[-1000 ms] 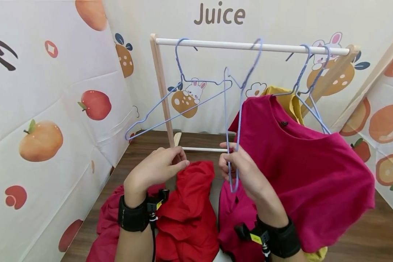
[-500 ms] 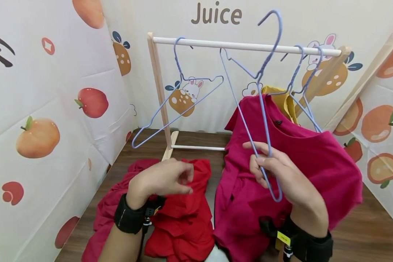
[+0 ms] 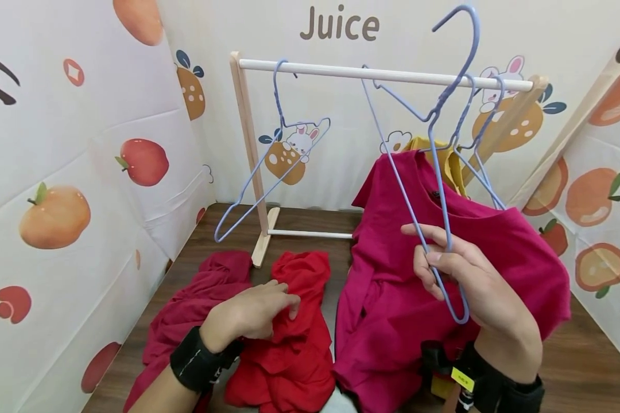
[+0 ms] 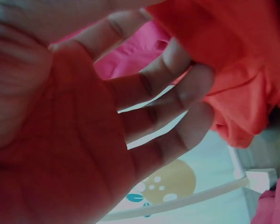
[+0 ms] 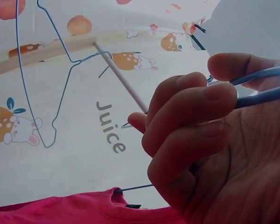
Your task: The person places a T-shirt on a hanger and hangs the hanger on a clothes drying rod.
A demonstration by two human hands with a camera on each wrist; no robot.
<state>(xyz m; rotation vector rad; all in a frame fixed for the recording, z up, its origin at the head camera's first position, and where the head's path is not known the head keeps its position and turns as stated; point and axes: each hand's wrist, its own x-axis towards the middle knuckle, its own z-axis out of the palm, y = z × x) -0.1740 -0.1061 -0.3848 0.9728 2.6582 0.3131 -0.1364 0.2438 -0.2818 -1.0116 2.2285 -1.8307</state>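
Observation:
My right hand grips a blue wire hanger by one end, holding it up in front of the rack with its hook free of the bar. In the right wrist view, curled fingers and thumb close round the blue wire. My left hand is low over a crumpled red garment, palm down. The left wrist view has its fingers spread and slightly bent, fingertips against or very near the red cloth; contact is hard to tell.
A wooden rack with a white bar stands behind. Another blue hanger hangs bare at its left. A magenta shirt and a yellow garment hang at right. A dark pink garment lies left on the brown table.
My right hand has carried the hanger to the right, its hook coming away from the bar toward me. My left hand has lowered from beside the rack to the red garment.

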